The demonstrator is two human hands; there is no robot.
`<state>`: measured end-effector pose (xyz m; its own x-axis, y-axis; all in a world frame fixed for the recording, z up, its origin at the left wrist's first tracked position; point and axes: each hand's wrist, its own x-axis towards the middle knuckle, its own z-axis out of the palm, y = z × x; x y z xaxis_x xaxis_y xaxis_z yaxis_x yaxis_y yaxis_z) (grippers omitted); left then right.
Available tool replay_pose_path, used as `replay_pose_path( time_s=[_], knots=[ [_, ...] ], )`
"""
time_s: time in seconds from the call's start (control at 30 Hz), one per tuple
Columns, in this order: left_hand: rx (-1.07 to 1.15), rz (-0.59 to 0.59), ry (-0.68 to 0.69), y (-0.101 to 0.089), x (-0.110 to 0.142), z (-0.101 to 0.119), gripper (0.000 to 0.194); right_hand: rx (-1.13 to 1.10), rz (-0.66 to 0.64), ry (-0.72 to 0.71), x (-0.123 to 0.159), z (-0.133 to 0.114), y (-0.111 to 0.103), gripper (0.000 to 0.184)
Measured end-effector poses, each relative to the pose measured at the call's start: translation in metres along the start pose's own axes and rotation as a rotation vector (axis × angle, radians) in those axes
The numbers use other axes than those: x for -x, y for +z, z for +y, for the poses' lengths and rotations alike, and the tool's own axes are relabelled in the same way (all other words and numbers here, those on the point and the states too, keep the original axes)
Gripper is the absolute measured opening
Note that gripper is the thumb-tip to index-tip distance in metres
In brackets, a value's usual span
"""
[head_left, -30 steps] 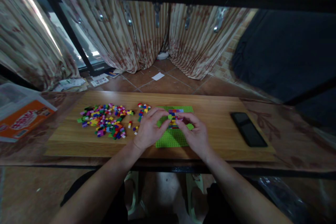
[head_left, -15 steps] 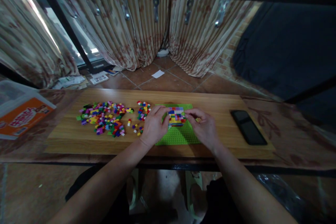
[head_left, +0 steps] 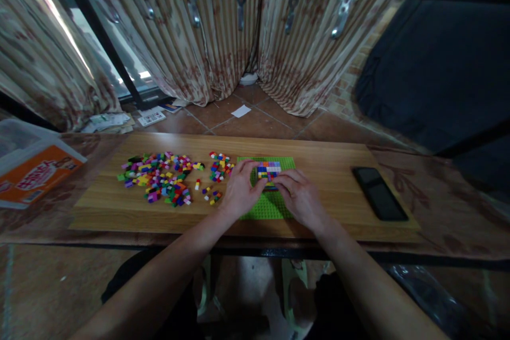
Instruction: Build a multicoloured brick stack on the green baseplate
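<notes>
A block of multicoloured toy bricks (head_left: 270, 167) stands on the green studded baseplate (head_left: 268, 211), with blue, white and purple bricks showing on top. My left hand (head_left: 244, 189) grips the block's left side, its thumb reaching along the near edge. At the near right corner, the closed fingers of my right hand (head_left: 299, 195) press on the same block, close to the left thumb. Both hands cover part of the block's front and sides. Any single loose brick under the fingertips is too small or hidden to make out.
Left on the wooden board (head_left: 131, 218) lies a large pile of loose bricks (head_left: 161, 178). Smaller groups (head_left: 220, 166) sit beside the baseplate. A black phone (head_left: 378, 194) rests at the right. A clear plastic box with an orange label (head_left: 37, 175) stands far left.
My right hand has moved left and nearer along the block, from its right side to its near edge. The left thumb has come closer to the right fingers. The view has shifted slightly.
</notes>
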<state>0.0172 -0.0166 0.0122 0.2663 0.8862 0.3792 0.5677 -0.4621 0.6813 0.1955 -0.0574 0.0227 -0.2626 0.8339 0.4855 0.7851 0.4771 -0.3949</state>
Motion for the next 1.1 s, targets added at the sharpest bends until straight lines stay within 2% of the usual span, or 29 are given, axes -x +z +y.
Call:
replay_pose_path(
  time_s=[0.17,0.37,0.57,0.83,0.97,1.1],
  knots=[
    [0.004,0.012,-0.008,0.005,0.001,0.002,0.037,-0.002,0.061,0.018,0.002,0.0,0.002,0.018],
    [0.081,0.01,-0.066,0.008,-0.002,0.005,0.038,-0.142,0.127,0.119,0.001,0.004,0.008,0.017],
    [0.196,0.015,-0.156,0.014,-0.003,0.004,0.044,-0.211,0.139,0.225,0.0,0.006,0.012,0.016],
    [0.243,0.033,-0.172,0.02,-0.001,-0.001,0.045,-0.305,0.172,0.276,0.004,0.004,0.015,0.015],
    [0.241,0.063,-0.199,0.008,-0.009,-0.011,0.039,-0.405,0.275,0.363,0.002,0.008,0.006,0.013],
    [0.192,0.063,-0.297,-0.023,-0.022,-0.032,0.032,-0.524,0.43,0.535,-0.002,0.019,0.002,0.015]
  ],
)
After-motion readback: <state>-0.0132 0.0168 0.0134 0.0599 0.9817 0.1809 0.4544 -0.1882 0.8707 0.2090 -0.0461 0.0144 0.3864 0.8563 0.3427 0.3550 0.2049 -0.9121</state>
